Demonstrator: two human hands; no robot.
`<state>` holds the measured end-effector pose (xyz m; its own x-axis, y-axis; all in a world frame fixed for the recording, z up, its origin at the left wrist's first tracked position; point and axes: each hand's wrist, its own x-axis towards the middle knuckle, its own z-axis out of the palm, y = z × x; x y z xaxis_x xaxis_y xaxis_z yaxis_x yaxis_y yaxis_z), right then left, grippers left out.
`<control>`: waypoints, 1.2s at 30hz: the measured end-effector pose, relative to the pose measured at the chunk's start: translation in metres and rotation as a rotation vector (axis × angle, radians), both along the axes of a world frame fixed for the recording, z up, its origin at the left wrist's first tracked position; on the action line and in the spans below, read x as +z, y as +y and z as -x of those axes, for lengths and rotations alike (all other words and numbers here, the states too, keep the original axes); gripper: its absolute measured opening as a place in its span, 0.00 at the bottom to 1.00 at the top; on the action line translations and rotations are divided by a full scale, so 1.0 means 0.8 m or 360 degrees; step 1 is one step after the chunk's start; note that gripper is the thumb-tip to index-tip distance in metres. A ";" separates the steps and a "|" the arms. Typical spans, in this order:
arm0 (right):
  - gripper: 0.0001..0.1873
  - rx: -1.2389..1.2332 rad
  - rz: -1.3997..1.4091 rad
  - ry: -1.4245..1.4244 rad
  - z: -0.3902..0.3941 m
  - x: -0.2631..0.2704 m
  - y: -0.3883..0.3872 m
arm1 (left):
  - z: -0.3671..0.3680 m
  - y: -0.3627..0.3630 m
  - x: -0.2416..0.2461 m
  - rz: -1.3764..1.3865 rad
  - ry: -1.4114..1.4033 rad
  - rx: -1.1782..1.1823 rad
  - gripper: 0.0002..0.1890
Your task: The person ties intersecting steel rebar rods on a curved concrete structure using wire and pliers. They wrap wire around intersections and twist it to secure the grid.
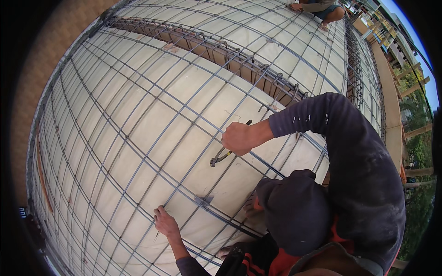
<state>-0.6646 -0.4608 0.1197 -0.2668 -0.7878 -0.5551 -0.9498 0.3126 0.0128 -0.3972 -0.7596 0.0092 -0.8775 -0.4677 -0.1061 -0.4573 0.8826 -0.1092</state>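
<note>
My right hand (238, 138) is closed around end-cutting pincers (221, 158), held above the steel mesh with the jaws pointing down and left. One dark handle end sticks out above the fist. Lower left, my left hand (166, 222) pinches thin tie wires (157, 236) beside a crossing of the reinforcing bars (178, 188). Wire ends show above and below those fingers; how many there are cannot be told. Pale sheeting (172, 138) lies under the mesh. A small grey flat piece (203, 200) sits beneath the bars between my hands and my feet.
A stirruped rebar beam cage (241, 62) runs in a trench across the deck. Another cage (353, 65) stands at right, beside plywood formwork (393, 145). Another person (321, 10) squats at the top. A brown strip (43, 176) lies far left, near the slab edge (46, 86).
</note>
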 end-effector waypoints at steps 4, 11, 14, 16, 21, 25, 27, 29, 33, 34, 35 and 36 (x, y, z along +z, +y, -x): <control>0.11 -0.0003 -0.0028 -0.0054 -0.011 -0.009 0.013 | -0.005 0.006 0.012 -0.0107 0.0105 0.0095 0.08; 0.12 -0.0259 -0.0216 -0.0833 -0.057 -0.031 0.049 | -0.037 0.052 0.064 -0.0518 0.0300 0.0458 0.11; 0.12 -0.0337 -0.0080 -0.1162 -0.102 -0.037 0.069 | -0.059 0.088 0.079 -0.0842 0.0474 0.0561 0.11; 0.13 -0.0433 0.0025 -0.1412 -0.123 -0.044 0.079 | -0.081 0.102 0.075 -0.1017 0.0550 0.0633 0.11; 0.15 -0.0647 0.0104 -0.1312 -0.109 -0.038 0.074 | -0.095 0.103 0.070 -0.1117 0.0523 0.0522 0.12; 0.20 -0.0426 0.0029 -0.0896 -0.046 -0.014 0.047 | -0.036 0.076 0.081 -0.1090 0.0547 0.0376 0.13; 0.24 -0.0385 -0.0220 -0.0711 -0.026 0.007 0.036 | -0.012 0.069 0.078 -0.1132 0.0450 0.0329 0.16; 0.23 -0.0324 -0.0216 -0.0697 -0.018 0.003 0.022 | -0.014 0.043 0.069 -0.1092 0.0367 0.0360 0.20; 0.21 -0.0348 -0.0336 -0.0627 -0.015 0.032 0.016 | -0.008 0.026 0.045 -0.1382 0.0284 0.0620 0.25; 0.20 -0.0351 -0.0328 -0.0602 -0.015 0.032 0.018 | -0.001 0.027 0.048 -0.1504 0.0251 0.0716 0.26; 0.20 -0.0352 -0.0319 -0.0579 -0.015 0.029 0.023 | 0.006 0.029 0.049 -0.1574 0.0259 0.0800 0.27; 0.19 -0.0351 -0.0304 -0.0560 -0.017 0.027 0.026 | 0.011 0.031 0.053 -0.1635 0.0265 0.0888 0.27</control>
